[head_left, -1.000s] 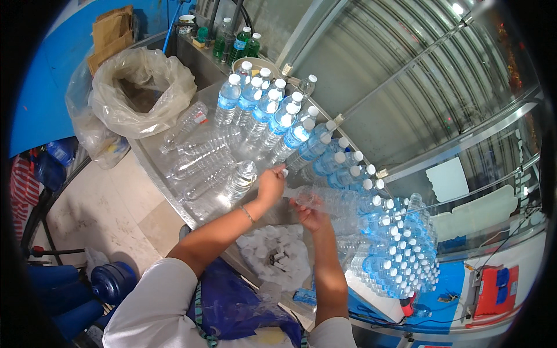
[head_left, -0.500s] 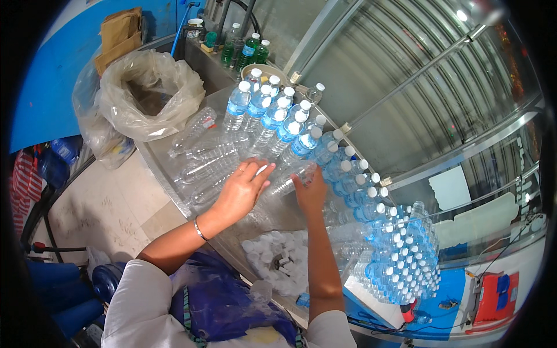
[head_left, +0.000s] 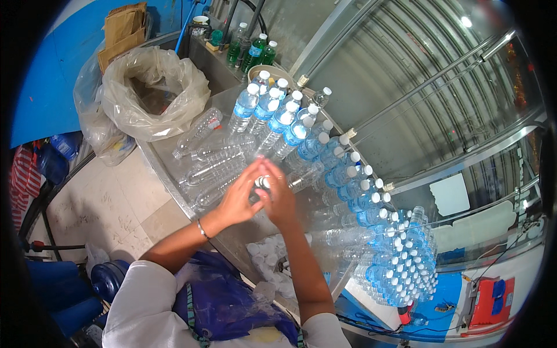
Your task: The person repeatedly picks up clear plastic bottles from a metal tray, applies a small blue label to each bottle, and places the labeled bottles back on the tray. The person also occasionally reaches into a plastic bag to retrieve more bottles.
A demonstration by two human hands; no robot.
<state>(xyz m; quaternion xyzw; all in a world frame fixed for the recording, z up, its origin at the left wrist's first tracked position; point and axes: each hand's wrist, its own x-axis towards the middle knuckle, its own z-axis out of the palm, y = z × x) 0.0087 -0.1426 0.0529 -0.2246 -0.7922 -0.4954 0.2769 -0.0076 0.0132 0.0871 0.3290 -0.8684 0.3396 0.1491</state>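
Observation:
My left hand (head_left: 239, 194) and my right hand (head_left: 281, 200) are together above the metal work table, fingers curled toward each other. White bottle caps (head_left: 262, 182) show between them. Motion smears the fingertips, so how each hand grips the caps is partly hidden. Just beyond my right hand lies a clear uncapped-looking bottle (head_left: 306, 176). Several clear bottles (head_left: 217, 169) lie on their sides to the left of my hands. Behind them stand rows of capped bottles with blue labels (head_left: 270, 135). Close to my right forearm is a heap of loose white caps (head_left: 270, 255).
A large plastic bag (head_left: 156, 119) stands open at the left, near brown cardboard (head_left: 125, 29). Green-filled bottles (head_left: 254, 53) stand at the back. More capped bottles (head_left: 400, 261) crowd the right side. The metal table's edge (head_left: 165, 174) runs along the left.
My right hand has moved left from beside a lying bottle to meet my left hand. My left hand has turned toward it, and more white caps now show between them.

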